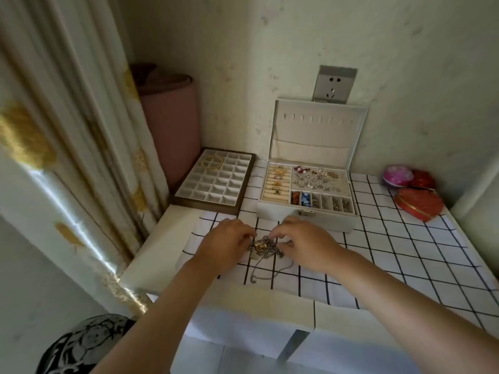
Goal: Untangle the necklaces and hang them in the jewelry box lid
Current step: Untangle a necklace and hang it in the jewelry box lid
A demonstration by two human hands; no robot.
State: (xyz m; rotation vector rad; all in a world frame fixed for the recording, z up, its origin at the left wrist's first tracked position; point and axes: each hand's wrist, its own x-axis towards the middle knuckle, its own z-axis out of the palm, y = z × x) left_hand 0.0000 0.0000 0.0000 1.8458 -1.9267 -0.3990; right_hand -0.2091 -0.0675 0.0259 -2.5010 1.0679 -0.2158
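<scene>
At the near side of the desk (154,252), which is covered by a checked cloth (405,265), a tangle of necklaces (266,247) is laid on the cloth, and loose chain is trailed from it toward the near edge. The tangle is flanked by both hands. The left hand (225,242) and the right hand (306,242) are held with fingers curled down, and the knot is pinched from either side by their fingertips. Just beyond the hands the jewelry box (334,221) is set open, its compartments filled with rings, earrings and small pieces. Its lid (318,136) is stood upright against the wall, with a row of hooks near the top and a pocket below. Left of the box a divided tray (216,188) is placed, with gold bangles (212,161) kept in its far corner. At the far right a red heart-shaped tin (418,205) and a pink round box (398,176) are set near the wall. A wall socket (334,85) is mounted above the lid.
</scene>
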